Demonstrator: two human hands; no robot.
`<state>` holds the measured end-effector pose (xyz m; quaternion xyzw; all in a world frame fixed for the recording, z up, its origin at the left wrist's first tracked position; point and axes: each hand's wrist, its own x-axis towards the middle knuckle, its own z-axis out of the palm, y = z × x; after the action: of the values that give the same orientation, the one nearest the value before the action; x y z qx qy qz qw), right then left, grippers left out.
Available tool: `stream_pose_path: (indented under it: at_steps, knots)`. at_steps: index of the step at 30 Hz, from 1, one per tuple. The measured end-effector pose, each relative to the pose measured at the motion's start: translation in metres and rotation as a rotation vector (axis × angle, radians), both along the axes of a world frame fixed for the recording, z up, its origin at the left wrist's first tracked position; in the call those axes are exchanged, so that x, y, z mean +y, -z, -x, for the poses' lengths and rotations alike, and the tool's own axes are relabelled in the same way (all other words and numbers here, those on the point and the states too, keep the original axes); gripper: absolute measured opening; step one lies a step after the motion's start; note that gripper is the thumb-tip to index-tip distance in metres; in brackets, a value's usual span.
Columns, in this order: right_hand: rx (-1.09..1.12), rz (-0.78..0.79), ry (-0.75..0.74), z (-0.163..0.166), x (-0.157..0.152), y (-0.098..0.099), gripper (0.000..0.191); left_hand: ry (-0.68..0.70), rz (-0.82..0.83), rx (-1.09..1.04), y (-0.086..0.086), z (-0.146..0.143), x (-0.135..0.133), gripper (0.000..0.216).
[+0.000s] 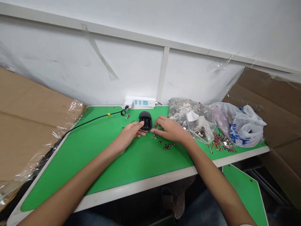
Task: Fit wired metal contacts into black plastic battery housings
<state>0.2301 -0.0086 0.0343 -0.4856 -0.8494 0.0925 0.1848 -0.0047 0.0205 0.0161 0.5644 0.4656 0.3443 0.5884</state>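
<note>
My left hand grips a small black plastic housing, its thumb on the near left edge and its fingers beneath. The housing has a rounded far end and an open recess facing up, with slots I cannot make out clearly. Close to its right side is my right hand, fingers curved, with a gap between thumb and forefinger. Several small metal contact pieces lie by those fingertips. Nearer to me on the green table is another loose cluster of metal pieces.
A white power strip with a plugged-in adapter lies along the wall; a black cable runs left. Plastic bags and a heap of metal contacts with red wires are at right. Cardboard flanks the green table.
</note>
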Motion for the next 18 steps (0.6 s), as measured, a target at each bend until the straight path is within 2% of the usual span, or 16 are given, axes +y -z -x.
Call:
stream_pose_path:
  at_steps: [7,13,18]
  knots:
    - [0.013,0.019,0.004,0.0024,-0.0031,-0.0046,0.04,0.022,-0.028,0.032,-0.0003,-0.0001,0.0,0.053]
    - [0.02,-0.007,-0.009,0.0024,-0.0023,-0.0025,0.037,0.123,-0.115,0.048,-0.0018,0.0006,-0.0029,0.056]
    - [0.065,-0.018,-0.047,0.0007,0.001,0.0005,0.034,0.191,-0.122,0.02,-0.0002,-0.0001,-0.0031,0.061]
